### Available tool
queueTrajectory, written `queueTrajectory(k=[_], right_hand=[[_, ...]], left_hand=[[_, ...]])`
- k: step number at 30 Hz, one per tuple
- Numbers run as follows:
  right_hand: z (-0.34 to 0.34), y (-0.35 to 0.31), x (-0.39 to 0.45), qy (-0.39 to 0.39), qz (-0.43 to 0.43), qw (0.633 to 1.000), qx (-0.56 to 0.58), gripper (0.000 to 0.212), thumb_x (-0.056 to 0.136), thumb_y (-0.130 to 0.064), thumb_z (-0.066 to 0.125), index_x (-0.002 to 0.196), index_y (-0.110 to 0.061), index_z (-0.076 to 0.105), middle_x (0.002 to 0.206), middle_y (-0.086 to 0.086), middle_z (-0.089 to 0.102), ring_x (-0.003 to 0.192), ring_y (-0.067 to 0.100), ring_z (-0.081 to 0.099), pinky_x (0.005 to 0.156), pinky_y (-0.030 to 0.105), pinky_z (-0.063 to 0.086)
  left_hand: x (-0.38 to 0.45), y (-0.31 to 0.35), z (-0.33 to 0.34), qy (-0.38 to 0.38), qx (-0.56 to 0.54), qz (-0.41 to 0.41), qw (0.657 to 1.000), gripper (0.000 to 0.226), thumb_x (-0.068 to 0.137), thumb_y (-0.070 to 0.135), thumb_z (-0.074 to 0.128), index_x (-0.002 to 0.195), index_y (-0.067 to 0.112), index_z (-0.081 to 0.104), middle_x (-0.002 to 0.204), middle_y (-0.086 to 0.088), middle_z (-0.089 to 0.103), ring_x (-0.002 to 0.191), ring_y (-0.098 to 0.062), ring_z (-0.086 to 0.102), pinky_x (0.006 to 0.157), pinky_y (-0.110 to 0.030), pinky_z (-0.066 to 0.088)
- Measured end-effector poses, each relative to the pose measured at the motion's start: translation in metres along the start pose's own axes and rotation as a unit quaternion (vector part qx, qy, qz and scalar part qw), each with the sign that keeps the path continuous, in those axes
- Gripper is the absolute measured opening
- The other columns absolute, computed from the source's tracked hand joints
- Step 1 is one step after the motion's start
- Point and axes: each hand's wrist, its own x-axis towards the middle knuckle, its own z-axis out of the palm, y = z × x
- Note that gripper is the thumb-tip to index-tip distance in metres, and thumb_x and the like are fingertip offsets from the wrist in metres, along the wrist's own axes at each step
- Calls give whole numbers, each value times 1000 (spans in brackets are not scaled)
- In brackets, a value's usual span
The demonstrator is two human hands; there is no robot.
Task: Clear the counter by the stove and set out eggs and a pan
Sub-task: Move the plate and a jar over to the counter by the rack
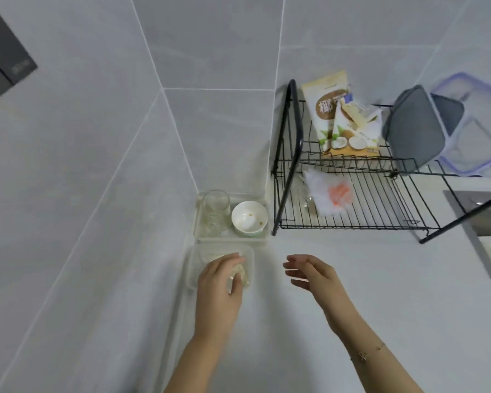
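Two hands (220,275) (309,272), one glass (216,211), one bowl (249,218).

One pouch (331,114), standing on the wire rack (352,199) in the upper right of the frame, bore a large brown Chinese character, 椰, beside pictures of halved coconuts; its smaller print was too blurred to read. Faint marks on the dark panel (3,55) at upper left could not be read.
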Motion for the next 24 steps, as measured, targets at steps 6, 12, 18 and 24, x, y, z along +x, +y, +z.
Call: queueTrajectory(k=[6,12,18,24], right_hand=[[-34,6,-46,68,-29,997,31,22,95,-9,49,100,-11,71,102,2,73,98,13,66,84,24,55],[-79,27,-106,127,-44,989,69,25,97,-11,47,102,-13,71,100,1,74,98,15,68,86,29,55],[-138,40,-161,191,-77,974,93,24,96,-8,47,103,-14,70,99,1,74,97,14,68,84,27,55],[-211,68,-232,226,-105,962,112,26,97,-6,46,104,-14,69,100,1,74,95,14,68,84,26,55]], left_hand=[[-7,50,17,-199,-289,-149,924,21,95,19,56,112,28,65,115,18,68,114,4,57,101,-16,40],[-41,94,25,-320,-325,-132,880,28,93,27,50,117,22,64,116,14,68,115,-1,59,103,-23,41],[-92,144,46,-396,-274,-61,874,19,95,28,57,112,29,66,115,17,67,114,-1,57,99,-20,41],[-156,214,76,-422,-293,-35,857,25,89,22,57,113,24,66,117,13,67,113,-4,59,94,-15,45]])
